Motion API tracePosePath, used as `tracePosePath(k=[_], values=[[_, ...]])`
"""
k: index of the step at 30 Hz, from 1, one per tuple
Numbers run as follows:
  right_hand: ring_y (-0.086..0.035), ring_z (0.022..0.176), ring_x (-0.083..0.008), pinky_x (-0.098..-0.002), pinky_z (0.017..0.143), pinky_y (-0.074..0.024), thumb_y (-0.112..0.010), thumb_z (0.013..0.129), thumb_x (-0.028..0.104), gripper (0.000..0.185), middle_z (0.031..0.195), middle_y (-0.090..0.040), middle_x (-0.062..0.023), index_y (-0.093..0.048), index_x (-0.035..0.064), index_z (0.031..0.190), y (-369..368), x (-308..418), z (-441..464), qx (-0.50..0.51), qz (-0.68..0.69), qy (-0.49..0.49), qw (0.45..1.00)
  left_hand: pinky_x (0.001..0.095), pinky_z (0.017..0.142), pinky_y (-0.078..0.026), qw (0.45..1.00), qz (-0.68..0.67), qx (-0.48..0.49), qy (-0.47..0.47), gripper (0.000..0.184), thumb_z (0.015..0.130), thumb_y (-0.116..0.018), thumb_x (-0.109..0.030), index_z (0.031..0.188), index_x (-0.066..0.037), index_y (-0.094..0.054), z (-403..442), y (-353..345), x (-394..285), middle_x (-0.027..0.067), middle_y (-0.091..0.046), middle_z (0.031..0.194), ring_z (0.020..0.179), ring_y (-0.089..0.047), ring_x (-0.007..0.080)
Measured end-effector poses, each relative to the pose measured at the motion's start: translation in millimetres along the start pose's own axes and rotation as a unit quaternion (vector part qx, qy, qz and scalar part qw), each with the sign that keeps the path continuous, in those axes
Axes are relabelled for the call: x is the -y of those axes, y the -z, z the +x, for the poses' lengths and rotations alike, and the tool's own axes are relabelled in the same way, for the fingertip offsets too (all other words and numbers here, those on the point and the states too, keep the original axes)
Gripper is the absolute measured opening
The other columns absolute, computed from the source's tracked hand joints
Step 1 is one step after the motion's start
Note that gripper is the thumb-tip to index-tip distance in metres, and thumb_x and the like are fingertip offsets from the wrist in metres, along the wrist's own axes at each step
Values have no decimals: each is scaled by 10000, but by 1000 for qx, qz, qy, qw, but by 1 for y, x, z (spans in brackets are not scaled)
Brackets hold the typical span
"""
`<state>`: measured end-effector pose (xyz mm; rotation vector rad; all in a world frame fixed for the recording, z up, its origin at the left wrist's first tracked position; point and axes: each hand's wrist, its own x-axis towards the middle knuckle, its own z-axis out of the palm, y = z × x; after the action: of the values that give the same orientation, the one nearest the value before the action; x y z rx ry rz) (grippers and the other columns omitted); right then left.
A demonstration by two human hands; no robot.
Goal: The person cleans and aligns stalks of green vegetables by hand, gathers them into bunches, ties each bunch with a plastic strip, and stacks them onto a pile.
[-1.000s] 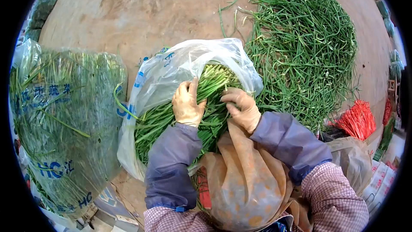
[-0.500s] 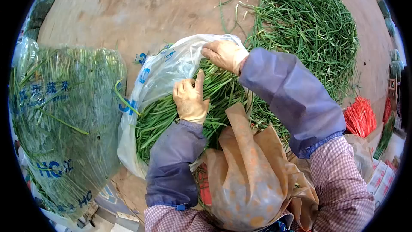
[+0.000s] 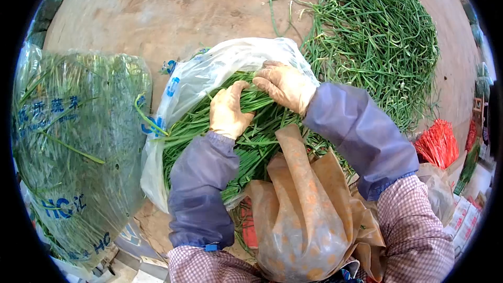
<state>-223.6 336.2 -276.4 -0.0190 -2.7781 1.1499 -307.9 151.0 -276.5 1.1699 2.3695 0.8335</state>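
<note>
A clear plastic bag (image 3: 209,72) with blue print lies open at the centre, and long green stalks (image 3: 194,120) fill it. My left hand (image 3: 228,110), in a pale glove, rests on the stalks with its thumb and fingers apart. Beside it on the right, my right hand (image 3: 285,86), also gloved, is on the upper end of the stalks near the bag's mouth. Its fingers are curled together, and what lies under them is hidden.
A full, printed plastic bag (image 3: 78,152) of stalks lies at the left. A large heap of loose green stalks (image 3: 377,47) spreads at the upper right. Red strings (image 3: 439,144) lie at the right, and a brown apron (image 3: 304,220) covers the near side.
My right hand moved up to the bag's rim, then back down onto the stalks. The pale cut ends seen earlier are now covered. My left hand stayed on the stalks, shifting slightly.
</note>
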Motion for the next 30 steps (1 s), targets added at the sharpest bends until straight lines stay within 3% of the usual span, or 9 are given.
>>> tracePosePath(k=[5, 8, 9, 11, 12, 16, 20, 24, 30], values=[[-606, 891, -398, -452, 780, -488, -571, 930, 322, 317, 942, -647, -188, -638, 41, 1059, 29, 65, -6, 69, -3, -26, 997, 389, 844, -517, 989, -134, -52, 25, 494, 640, -782, -59, 1088, -51, -572, -31, 15, -12, 158, -657, 1019, 986, -638, 337], [-648, 878, -272, -371, 778, -506, -561, 967, 330, 343, 952, -658, -151, -627, 46, 1146, 40, 81, -7, 57, 227, -26, 972, 344, 883, -516, 988, -125, -72, -47, 627, 658, -820, -78, 1204, -85, -512, -45, 36, -8, 123, -619, 1117, 1027, -636, 252], [-661, 870, -276, -374, 786, -514, -575, 955, 331, 351, 970, -673, -118, -632, 42, 1144, 41, 80, -6, 52, 345, -93, 933, 345, 893, -517, 963, -266, -51, 8, 691, 662, -836, -97, 1253, -109, -477, -49, 32, 4, 104, -589, 1165, 1037, -623, 215], [-662, 927, -204, -350, 849, -511, -577, 963, 305, 342, 1043, -667, -59, -625, 28, 1158, 41, 60, 1, 65, 552, -203, 806, 334, 897, -513, 960, -272, -63, 32, 654, 668, -827, -102, 1239, -65, -510, -48, 51, 1, 102, -629, 1129, 1017, -629, 193], [-647, 990, -209, -349, 909, -498, -579, 965, 256, 320, 1049, -659, -112, -599, 12, 1170, 40, 60, 1, -32, 634, -244, 733, 330, 893, -512, 954, -285, -43, 76, 646, 665, -822, -96, 1234, -44, -522, -46, 60, 1, 105, -644, 1114, 1002, -635, 195], [-607, 1089, -257, -381, 954, -495, -637, 923, 238, 441, 1183, -597, -144, -479, 31, 1279, 25, 46, -9, -258, 722, -106, 633, 320, 856, -509, 943, -317, -62, 80, 590, 668, -777, -65, 1211, 4, -558, -48, 57, 32, 100, -661, 1087, 967, -643, 214], [-423, 1315, -310, -424, 1094, -350, -754, 790, 263, 875, 1396, -431, -178, -256, 69, 1483, -10, 52, -28, -156, 587, -146, 781, 319, 853, -518, 924, -372, -40, 79, 532, 677, -762, 8, 1176, 9, -578, -47, 67, 30, 108, -662, 1089, 959, -648, 217], [-301, 1394, -315, -420, 1129, -261, -783, 760, 148, 1049, 1503, -281, -235, -86, 86, 1542, -25, 68, -30, -144, 666, -149, 717, 297, 834, -526, 936, -337, -29, 93, 473, 709, -763, 19, 1151, 8, -597, -44, 69, 27, 98, -659, 1107, 954, -648, 178], [-416, 1284, -231, -365, 1080, -338, -818, 714, 63, 1114, 1440, -391, -124, -94, 148, 1556, -49, 86, -4, -134, 713, -122, 677, 318, 1010, -459, 914, -369, -21, 169, 782, 719, -743, 72, 1392, -39, -362, -37, 51, 2, 105, -535, 1314, 1172, -556, 187]])
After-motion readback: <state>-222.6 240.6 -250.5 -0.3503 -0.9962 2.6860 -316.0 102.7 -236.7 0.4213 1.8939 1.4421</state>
